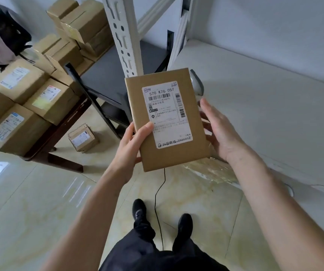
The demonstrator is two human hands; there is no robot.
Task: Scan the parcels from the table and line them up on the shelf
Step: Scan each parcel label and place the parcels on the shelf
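Left grip (132, 142) pinching one labelled parcel (167, 118), right grip (218, 132) open just beside it

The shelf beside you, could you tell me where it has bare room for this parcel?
The white shelf is bare right of the grey scanner, back to the wall. The parcel in the left hand fits there. The table is crowded with boxes.

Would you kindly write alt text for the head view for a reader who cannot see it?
A person's left hand grips a flat cardboard parcel, shipping label up, while the open right hand hovers beside its right edge. Behind it is a white shelf; more parcels are stacked on a table at left.
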